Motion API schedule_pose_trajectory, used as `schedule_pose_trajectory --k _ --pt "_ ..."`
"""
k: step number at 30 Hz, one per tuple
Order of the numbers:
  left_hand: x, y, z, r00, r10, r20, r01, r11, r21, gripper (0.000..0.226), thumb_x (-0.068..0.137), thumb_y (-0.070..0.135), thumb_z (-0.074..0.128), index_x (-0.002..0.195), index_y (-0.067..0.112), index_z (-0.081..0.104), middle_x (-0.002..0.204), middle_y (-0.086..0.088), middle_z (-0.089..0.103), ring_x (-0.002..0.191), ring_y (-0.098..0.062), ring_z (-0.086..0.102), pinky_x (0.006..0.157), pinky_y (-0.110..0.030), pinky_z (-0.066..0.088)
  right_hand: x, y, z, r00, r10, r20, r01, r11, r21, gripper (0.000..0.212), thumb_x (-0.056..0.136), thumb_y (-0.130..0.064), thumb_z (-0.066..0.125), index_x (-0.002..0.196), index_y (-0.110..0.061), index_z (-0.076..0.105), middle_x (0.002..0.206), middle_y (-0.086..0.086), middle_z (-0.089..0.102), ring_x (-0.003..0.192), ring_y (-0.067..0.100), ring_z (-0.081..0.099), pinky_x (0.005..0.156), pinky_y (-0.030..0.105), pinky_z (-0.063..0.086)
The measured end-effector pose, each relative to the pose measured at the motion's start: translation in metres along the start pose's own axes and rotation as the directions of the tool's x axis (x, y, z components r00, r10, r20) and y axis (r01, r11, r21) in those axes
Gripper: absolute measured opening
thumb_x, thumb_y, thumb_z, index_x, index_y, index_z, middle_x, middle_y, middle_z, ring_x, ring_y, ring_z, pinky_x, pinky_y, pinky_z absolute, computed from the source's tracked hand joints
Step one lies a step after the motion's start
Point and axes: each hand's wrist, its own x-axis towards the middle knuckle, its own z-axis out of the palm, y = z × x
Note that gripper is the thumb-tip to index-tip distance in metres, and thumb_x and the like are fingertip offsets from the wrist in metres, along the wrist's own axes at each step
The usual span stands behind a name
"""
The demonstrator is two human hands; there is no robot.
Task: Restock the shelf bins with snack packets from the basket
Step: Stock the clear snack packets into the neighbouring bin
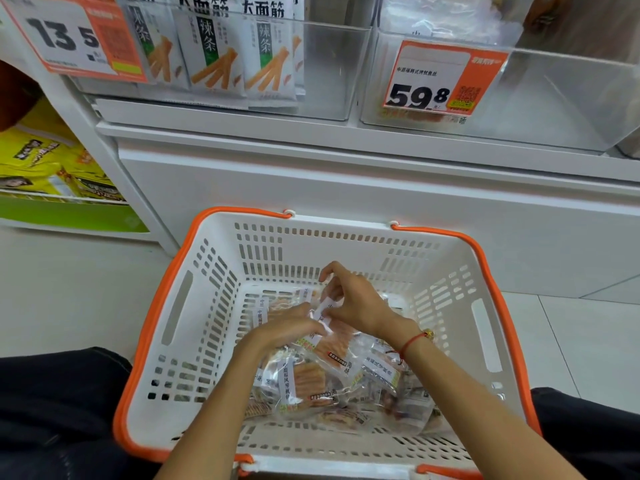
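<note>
A white basket [207, 306] with orange handles sits on the floor in front of me, holding several clear snack packets [304, 379] with white labels and orange contents. Both hands are inside it. My right hand [356, 303] pinches a clear packet [332, 337] by its top edge, fingers curled. My left hand [287, 327] lies on the same packet from the left, its fingers over the wrapper. Above, a clear shelf bin [554, 98] with a 59.8 price tag [443, 77] looks nearly empty, with one flat packet at its bottom.
Left of it, another clear bin [329, 64] holds upright white-and-green packets [214, 53] behind a 13.5 tag [76, 36]. Yellow bags [45, 161] lie on a lower shelf at far left. My dark-trousered knees [52, 403] flank the basket. White shelf base [346, 188] stands behind it.
</note>
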Motion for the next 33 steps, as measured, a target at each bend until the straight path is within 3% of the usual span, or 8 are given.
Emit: schedule_pose_trajectory --k 4,7,12,15,19,25,29,33 --pt "-0.009 -0.010 -0.001 0.993 0.028 -0.116 -0.037 0.997 -0.075 0.064 0.098 0.027 0.048 0.150 0.012 0.014 0.153 -0.006 0.028 0.137 -0.021 0.034 0.107 -0.031 0.031 0.000 -0.002 0.009 0.976 0.062 -0.210 -0.027 0.986 0.165 0.045 0.077 -0.007 0.075 0.110 -0.019 0.048 0.105 -0.007 0.057 0.091 0.011 0.056 0.082 0.025 0.052" --pt "-0.014 -0.026 -0.023 0.935 -0.019 -0.354 -0.025 0.993 -0.119 0.052 0.099 0.019 0.044 0.146 0.007 0.024 0.134 -0.004 0.047 0.113 -0.016 0.051 0.089 -0.022 0.041 -0.005 0.008 0.013 0.938 0.072 -0.338 -0.070 0.997 0.019 0.035 0.084 -0.016 0.070 0.114 -0.015 0.051 0.102 -0.010 0.052 0.090 0.006 0.051 0.074 0.011 0.042" --pt "-0.008 -0.057 -0.062 0.794 -0.161 -0.587 -0.047 0.945 -0.324 0.047 0.098 0.015 0.046 0.143 0.009 0.035 0.136 -0.007 0.048 0.125 -0.029 0.047 0.096 -0.033 0.038 -0.030 0.043 0.050 0.910 0.204 0.362 -0.064 0.929 -0.364 0.060 0.086 -0.032 0.066 0.140 -0.022 0.042 0.145 0.003 0.039 0.131 0.023 0.039 0.109 0.036 0.037" --pt "-0.006 -0.061 -0.070 0.800 -0.239 -0.550 -0.036 0.896 -0.442 0.040 0.098 0.016 0.046 0.137 0.009 0.044 0.131 -0.009 0.054 0.119 -0.029 0.052 0.085 -0.032 0.039 -0.044 0.051 0.076 0.879 0.213 0.426 0.072 0.825 -0.561 0.077 0.086 -0.042 0.060 0.150 -0.022 0.022 0.152 0.006 0.021 0.137 0.031 0.026 0.112 0.043 0.026" --pt "-0.003 -0.064 -0.070 0.816 -0.280 -0.506 -0.007 0.870 -0.494 0.036 0.097 0.016 0.050 0.132 0.009 0.049 0.125 -0.009 0.058 0.110 -0.025 0.055 0.083 -0.033 0.042 -0.044 0.050 0.095 0.936 0.164 0.312 0.052 0.813 -0.580 0.070 0.075 -0.035 0.067 0.133 -0.011 0.038 0.131 0.009 0.037 0.124 0.028 0.035 0.103 0.039 0.031" --pt "0.001 -0.061 -0.065 0.827 -0.249 -0.503 -0.045 0.864 -0.502 0.033 0.096 0.014 0.049 0.130 0.012 0.051 0.127 -0.014 0.058 0.111 -0.029 0.057 0.094 -0.038 0.043 -0.022 0.026 0.067 0.829 0.225 0.512 -0.256 0.967 -0.009 0.028 0.081 -0.002 0.065 0.098 -0.019 0.051 0.097 0.004 0.064 0.090 0.023 0.063 0.082 0.036 0.054" --pt "0.001 -0.051 -0.060 0.819 -0.205 -0.535 -0.084 0.881 -0.466 0.040 0.096 0.018 0.048 0.136 0.011 0.047 0.132 -0.014 0.055 0.120 -0.032 0.053 0.105 -0.049 0.039 -0.014 0.026 -0.005 0.804 0.104 0.586 -0.309 0.914 0.262 0.020 0.087 -0.010 0.064 0.102 -0.024 0.068 0.088 -0.012 0.073 0.088 0.005 0.067 0.087 0.024 0.052" --pt "-0.001 -0.032 -0.043 0.853 -0.141 -0.502 -0.085 0.912 -0.400 0.046 0.097 0.022 0.048 0.140 0.009 0.039 0.140 -0.008 0.046 0.125 -0.029 0.047 0.108 -0.045 0.035 -0.012 0.025 -0.039 0.928 0.119 0.353 -0.331 0.696 0.637 0.011 0.090 -0.009 0.059 0.089 -0.012 0.070 0.081 -0.006 0.070 0.074 0.008 0.064 0.077 0.025 0.052"
